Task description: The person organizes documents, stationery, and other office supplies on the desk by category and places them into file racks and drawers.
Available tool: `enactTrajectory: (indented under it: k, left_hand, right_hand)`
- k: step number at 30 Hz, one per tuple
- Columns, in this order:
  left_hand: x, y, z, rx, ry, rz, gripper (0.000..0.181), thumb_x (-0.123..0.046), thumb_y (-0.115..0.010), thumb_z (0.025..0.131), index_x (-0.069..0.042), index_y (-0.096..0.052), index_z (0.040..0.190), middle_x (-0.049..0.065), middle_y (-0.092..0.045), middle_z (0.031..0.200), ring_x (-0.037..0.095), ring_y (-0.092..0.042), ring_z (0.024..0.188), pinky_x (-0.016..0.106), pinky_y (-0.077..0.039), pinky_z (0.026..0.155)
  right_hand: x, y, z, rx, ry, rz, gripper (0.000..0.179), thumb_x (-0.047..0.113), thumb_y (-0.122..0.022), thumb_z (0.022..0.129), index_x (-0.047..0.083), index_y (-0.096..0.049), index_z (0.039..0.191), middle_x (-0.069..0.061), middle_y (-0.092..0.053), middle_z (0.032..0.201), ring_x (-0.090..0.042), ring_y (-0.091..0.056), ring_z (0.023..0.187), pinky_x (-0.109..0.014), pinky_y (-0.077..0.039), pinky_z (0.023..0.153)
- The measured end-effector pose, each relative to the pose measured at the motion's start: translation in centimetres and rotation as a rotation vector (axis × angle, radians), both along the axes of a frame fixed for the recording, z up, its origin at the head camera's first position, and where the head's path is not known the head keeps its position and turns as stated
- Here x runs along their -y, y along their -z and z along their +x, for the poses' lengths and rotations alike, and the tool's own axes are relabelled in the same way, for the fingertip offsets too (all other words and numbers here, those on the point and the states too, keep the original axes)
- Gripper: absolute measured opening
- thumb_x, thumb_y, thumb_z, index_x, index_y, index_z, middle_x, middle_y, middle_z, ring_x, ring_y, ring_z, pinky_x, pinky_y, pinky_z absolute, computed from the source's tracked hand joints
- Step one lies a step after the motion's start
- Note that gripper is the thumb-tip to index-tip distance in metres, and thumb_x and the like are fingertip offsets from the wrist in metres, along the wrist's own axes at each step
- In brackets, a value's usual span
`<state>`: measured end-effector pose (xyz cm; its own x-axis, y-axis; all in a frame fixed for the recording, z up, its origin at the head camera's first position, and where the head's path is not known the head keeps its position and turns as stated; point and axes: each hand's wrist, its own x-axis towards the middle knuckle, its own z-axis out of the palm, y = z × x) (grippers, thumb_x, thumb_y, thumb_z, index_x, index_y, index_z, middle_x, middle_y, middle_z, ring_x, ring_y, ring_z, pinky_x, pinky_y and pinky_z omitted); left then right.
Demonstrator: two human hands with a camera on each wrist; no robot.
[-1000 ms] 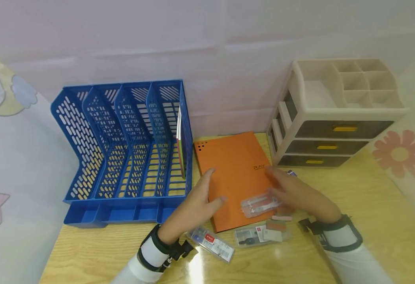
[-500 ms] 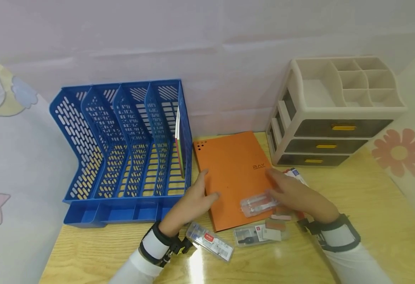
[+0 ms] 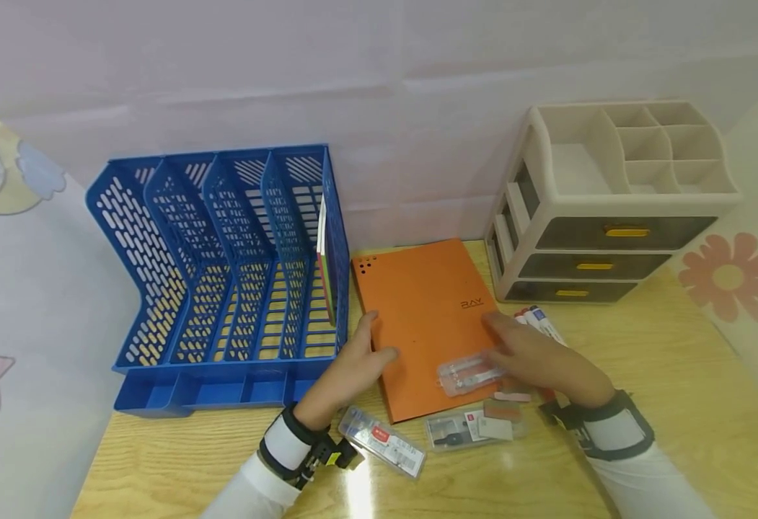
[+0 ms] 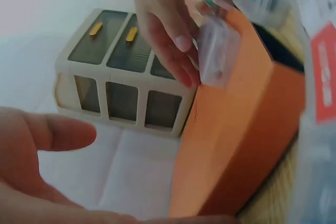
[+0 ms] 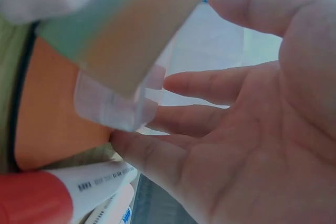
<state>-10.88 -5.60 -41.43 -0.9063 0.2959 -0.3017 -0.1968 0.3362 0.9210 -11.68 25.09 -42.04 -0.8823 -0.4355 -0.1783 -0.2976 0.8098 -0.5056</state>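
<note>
An orange file folder [image 3: 427, 324] marked RAY lies on the table, and a small clear plastic case [image 3: 469, 375] rests on its lower right part. My left hand [image 3: 355, 371] is at the folder's left edge, thumb and fingers spread, holding nothing. Along the opposite edge, my right hand [image 3: 537, 360] has its fingers extended beside the clear case. In the right wrist view those fingertips reach the folder [image 5: 58, 108] and the clear case [image 5: 113, 103], without curling round either. Several markers [image 3: 544, 324] with red and blue caps lie partly hidden behind the right hand.
A blue file rack [image 3: 223, 367] with thin books [image 3: 327, 267] stands at left. A beige drawer unit [image 3: 528, 216] stands back right. In front lie a labelled clear box [image 3: 384, 441], another clear box [image 3: 443, 436] and erasers [image 3: 502, 409], by a pink strip [image 3: 512, 396].
My right hand has shifted slightly, and more of the markers shows behind it. My left hand has moved slightly left and down. The folder and the clear case lie as before.
</note>
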Motion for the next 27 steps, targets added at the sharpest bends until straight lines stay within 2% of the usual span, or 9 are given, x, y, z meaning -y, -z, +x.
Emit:
enactTrajectory:
  k: [3,6,9,15,19,21,24,27]
  left_hand:
    - [-0.2,0.1,-0.3,0.04,-0.075,0.112,0.085,-0.013,-0.06,0.094,-0.003,-0.014,0.164,0.023,-0.013,0.171,0.041,-0.014,0.157,0.064,-0.022,0.124]
    - [-0.5,0.1,-0.5,0.055,-0.139,0.181,0.085,-0.008,-0.06,0.091,-0.001,-0.016,0.163,0.022,-0.013,0.171,0.041,-0.009,0.158,0.063,-0.018,0.125]
    - [-0.7,0.3,-0.6,0.051,-0.17,0.207,0.083,-0.006,-0.059,0.09,-0.001,-0.019,0.163,0.021,-0.015,0.171,0.04,-0.007,0.159,0.062,-0.017,0.126]
    - [-1.0,0.3,-0.5,0.03,-0.21,0.238,0.072,-0.003,-0.057,0.091,-0.003,-0.032,0.158,0.021,-0.021,0.168,0.04,-0.012,0.158,0.065,-0.021,0.124]
    - [-1.1,-0.1,-0.5,0.019,-0.236,0.265,0.072,-0.001,-0.056,0.09,-0.005,-0.031,0.157,0.02,-0.019,0.167,0.042,-0.014,0.156,0.067,-0.023,0.122]
    - [-1.2,-0.3,-0.5,0.012,-0.254,0.261,0.075,-0.001,-0.056,0.089,-0.007,-0.029,0.158,0.02,-0.019,0.166,0.044,-0.021,0.152,0.064,-0.031,0.118]
    - [-1.3,-0.8,-0.5,-0.005,-0.284,0.249,0.079,-0.001,-0.057,0.089,-0.01,-0.025,0.161,0.019,-0.021,0.165,0.04,-0.038,0.134,0.048,-0.045,0.101]
    - [-1.3,-1.2,-0.6,-0.012,-0.318,0.253,0.081,0.001,-0.057,0.089,-0.01,-0.022,0.162,0.02,-0.024,0.163,0.028,-0.045,0.111,0.034,-0.045,0.084]
  right_hand:
    - [-0.1,0.2,0.0,0.002,-0.005,0.012,0.068,0.03,-0.064,0.101,-0.016,-0.043,0.147,-0.039,-0.04,0.153,-0.055,-0.041,0.142,-0.066,-0.035,0.116]
    - [-0.1,0.3,-0.1,-0.001,-0.008,0.035,0.067,0.031,-0.065,0.101,-0.015,-0.045,0.146,-0.039,-0.04,0.153,-0.054,-0.042,0.142,-0.065,-0.036,0.115]
    - [-0.2,0.4,-0.2,-0.008,-0.008,0.041,0.067,0.031,-0.065,0.1,-0.014,-0.046,0.145,-0.038,-0.043,0.152,-0.053,-0.046,0.139,-0.064,-0.039,0.114]
    - [0.0,0.2,-0.3,-0.022,-0.017,0.019,0.065,0.03,-0.066,0.1,-0.014,-0.048,0.143,-0.038,-0.046,0.149,-0.053,-0.049,0.136,-0.064,-0.041,0.112]
    - [0.0,0.2,-0.3,-0.027,-0.02,0.015,0.063,0.029,-0.066,0.1,-0.013,-0.049,0.143,-0.037,-0.048,0.148,-0.052,-0.052,0.134,-0.064,-0.042,0.111]
    - [-0.1,0.3,-0.4,-0.032,-0.016,0.02,0.062,0.029,-0.065,0.1,-0.013,-0.049,0.143,-0.036,-0.049,0.148,-0.05,-0.053,0.133,-0.063,-0.042,0.111]
    - [-0.2,0.4,-0.5,-0.039,-0.01,0.02,0.061,0.029,-0.063,0.101,-0.012,-0.049,0.144,-0.033,-0.052,0.147,-0.048,-0.057,0.13,-0.062,-0.044,0.11]
    - [-0.3,0.4,-0.5,-0.044,-0.012,0.012,0.061,0.03,-0.063,0.101,-0.011,-0.049,0.144,-0.033,-0.053,0.146,-0.047,-0.059,0.128,-0.061,-0.045,0.109]
